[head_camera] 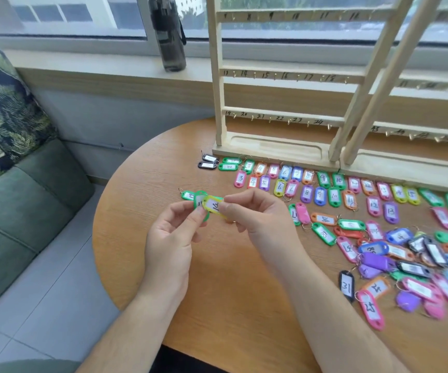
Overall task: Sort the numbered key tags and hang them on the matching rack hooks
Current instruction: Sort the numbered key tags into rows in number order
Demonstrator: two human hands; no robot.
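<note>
In front of the wooden rack (271,149), out past its left end, the left hand (171,238) pinches a green tag (199,197) between thumb and fingertips. The right hand (258,214) pinches a yellow tag (213,204) bearing a handwritten number, and the two tags overlap above the table (231,292). Another green tag (188,195) shows just to their left, sorted tags (322,189) lie in numbered rows along the rack's base, and a loose heap of tags (419,259) lies farther from the rack, to the right.

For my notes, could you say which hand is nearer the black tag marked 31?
Right: the right hand sits up-left of the black tag; the left hand farther left.
</note>
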